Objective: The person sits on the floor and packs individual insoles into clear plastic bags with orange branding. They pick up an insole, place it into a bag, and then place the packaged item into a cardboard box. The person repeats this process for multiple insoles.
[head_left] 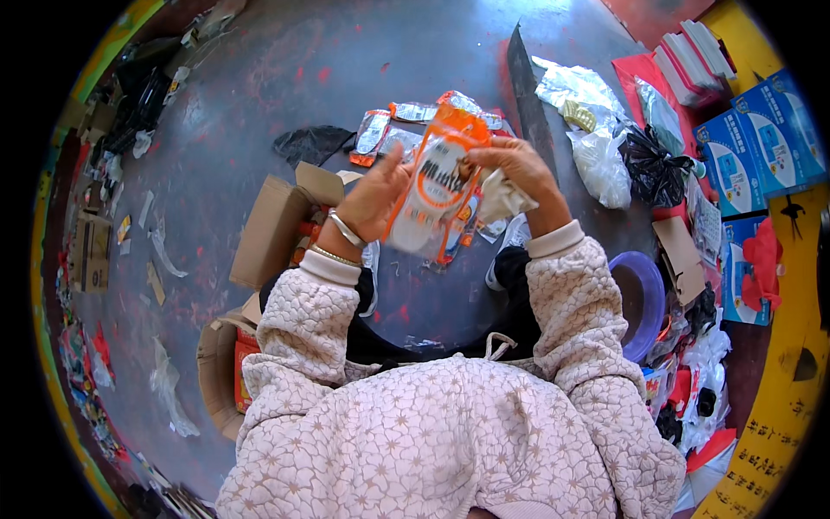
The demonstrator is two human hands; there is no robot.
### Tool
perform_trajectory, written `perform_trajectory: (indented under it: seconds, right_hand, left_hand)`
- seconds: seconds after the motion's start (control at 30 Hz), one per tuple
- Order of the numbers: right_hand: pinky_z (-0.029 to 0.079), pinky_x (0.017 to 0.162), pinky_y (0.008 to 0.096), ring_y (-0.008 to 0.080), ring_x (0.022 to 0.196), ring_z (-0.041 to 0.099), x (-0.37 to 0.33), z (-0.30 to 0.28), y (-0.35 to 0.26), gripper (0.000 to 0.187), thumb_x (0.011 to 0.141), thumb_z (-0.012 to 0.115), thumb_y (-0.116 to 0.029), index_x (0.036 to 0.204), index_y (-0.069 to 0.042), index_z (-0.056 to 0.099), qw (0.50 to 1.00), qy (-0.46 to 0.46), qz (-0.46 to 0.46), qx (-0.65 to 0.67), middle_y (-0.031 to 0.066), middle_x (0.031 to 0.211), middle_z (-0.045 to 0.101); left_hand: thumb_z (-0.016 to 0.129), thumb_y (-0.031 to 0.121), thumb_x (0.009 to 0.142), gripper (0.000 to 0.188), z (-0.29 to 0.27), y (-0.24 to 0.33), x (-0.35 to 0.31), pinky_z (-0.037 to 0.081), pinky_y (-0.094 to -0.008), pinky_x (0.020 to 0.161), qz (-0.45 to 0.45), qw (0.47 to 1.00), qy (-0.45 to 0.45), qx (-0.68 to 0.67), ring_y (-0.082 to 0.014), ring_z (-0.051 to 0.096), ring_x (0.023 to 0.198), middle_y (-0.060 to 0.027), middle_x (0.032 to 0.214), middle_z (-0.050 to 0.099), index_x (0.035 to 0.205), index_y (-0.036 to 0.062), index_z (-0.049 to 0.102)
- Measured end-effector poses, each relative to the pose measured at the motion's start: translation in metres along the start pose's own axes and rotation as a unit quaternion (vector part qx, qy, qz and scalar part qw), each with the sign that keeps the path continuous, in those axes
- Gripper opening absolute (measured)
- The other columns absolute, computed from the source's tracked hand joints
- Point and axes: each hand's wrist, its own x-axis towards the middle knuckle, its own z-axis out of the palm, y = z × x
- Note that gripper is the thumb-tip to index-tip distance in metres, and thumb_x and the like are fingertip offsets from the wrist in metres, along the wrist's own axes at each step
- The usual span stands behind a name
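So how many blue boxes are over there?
3 blue boxes: one at the far right edge, one just left of it, one below them behind red stuff. More may be hidden.

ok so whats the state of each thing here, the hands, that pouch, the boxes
left hand: gripping the pouch's left edge
right hand: pinching the pouch's top, white cloth bunched under it
orange and white pouch: held up, tilted, off the floor
cardboard box: open, flap raised
flat packets: lying loose on the floor
blue boxes: closed, stacked
black bag: crumpled
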Motion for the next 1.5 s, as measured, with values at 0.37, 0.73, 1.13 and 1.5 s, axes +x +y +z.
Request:
perform_trajectory:
  seconds: [0.37, 0.73, 1.13, 1.5]
  right_hand:
    - [0.049, 0.053, 0.0243, 0.0147, 0.060, 0.061, -0.005, -0.026, -0.018, 0.009, 0.076, 0.062, -0.002, 0.078, 0.007, 0.064, 0.994, 0.081, -0.053, 0.059, 0.0125, 0.077, 0.066]
    - [0.049, 0.050, 0.0257, 0.0117, 0.060, 0.060, 0.006, -0.034, 0.005, 0.038, 0.076, 0.071, -0.035, 0.086, 0.000, 0.062, 0.996, 0.066, 0.000, 0.064, 0.0064, 0.073, 0.062]
    - [0.053, 0.069, 0.0292, 0.0153, 0.077, 0.064, -0.013, -0.002, -0.005, 0.024, 0.082, 0.066, -0.015, 0.102, -0.003, 0.059, 0.992, 0.033, -0.107, 0.051, 0.0080, 0.093, 0.065]
    - [0.048, 0.047, 0.0277, 0.0153, 0.051, 0.058, -0.004, -0.064, -0.025, 0.020, 0.086, 0.058, -0.021, 0.080, -0.002, 0.063, 0.948, 0.257, -0.171, 0.073, 0.0070, 0.066, 0.062]
  left_hand:
    - [0.057, 0.006, 0.085, 0.048, 0.001, 0.003, -0.018, 0.052, -0.0383, 0.086, 0.080, 0.982, 0.090, 0.148, -0.0269, 0.056, 0.108, -0.0204, 0.120, 0.051, 0.125, -0.0095, 0.036]
    - [0.057, 0.006, 0.086, 0.027, 0.009, -0.012, -0.010, 0.056, -0.0279, 0.074, 0.138, 0.928, 0.176, 0.298, -0.0156, 0.063, 0.089, -0.0109, 0.098, 0.063, 0.111, -0.0038, 0.053]
    - [0.060, 0.020, 0.087, 0.035, 0.019, -0.014, -0.001, 0.052, -0.0278, 0.079, 0.131, 0.974, 0.161, 0.091, -0.0162, 0.062, 0.092, -0.0079, 0.103, 0.062, 0.115, -0.0001, 0.053]
    - [0.056, 0.016, 0.088, 0.027, -0.005, -0.009, -0.007, 0.051, -0.0271, 0.073, 0.188, 0.911, 0.238, 0.280, -0.0149, 0.064, 0.085, -0.0081, 0.097, 0.065, 0.110, -0.0005, 0.057]
